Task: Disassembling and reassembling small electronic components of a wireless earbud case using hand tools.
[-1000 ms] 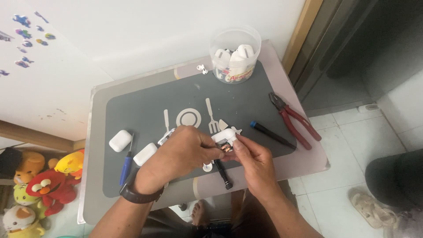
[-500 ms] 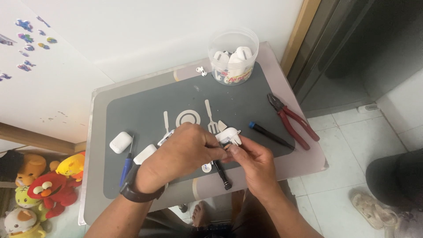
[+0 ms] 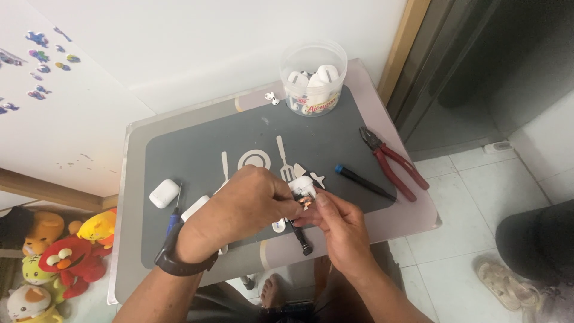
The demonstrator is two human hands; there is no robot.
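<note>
Both of my hands meet over the front of a small table with a grey mat (image 3: pixel 197 149). My left hand (image 3: pixel 242 206), with a black watch on its wrist, pinches a small white earbud case (image 3: pixel 304 188) that is pulled apart, with orange and dark parts showing inside. My right hand (image 3: pixel 338 224) grips the same case from below with its fingertips. Small white case pieces (image 3: pixel 315 178) lie on the mat just beyond my fingers. A black screwdriver (image 3: pixel 301 236) lies under my hands, partly hidden.
A clear plastic tub (image 3: pixel 312 78) of white earbud cases stands at the mat's far edge. Red-handled pliers (image 3: pixel 391 161) and a black, blue-tipped tool (image 3: pixel 365 182) lie to the right. At the left lie a closed white case (image 3: pixel 164 193) and a blue screwdriver (image 3: pixel 174 218). Plush toys (image 3: pixel 54 257) sit on the floor.
My hands have stayed over the same spot, holding the case. Only the fingers have shifted slightly on it.
</note>
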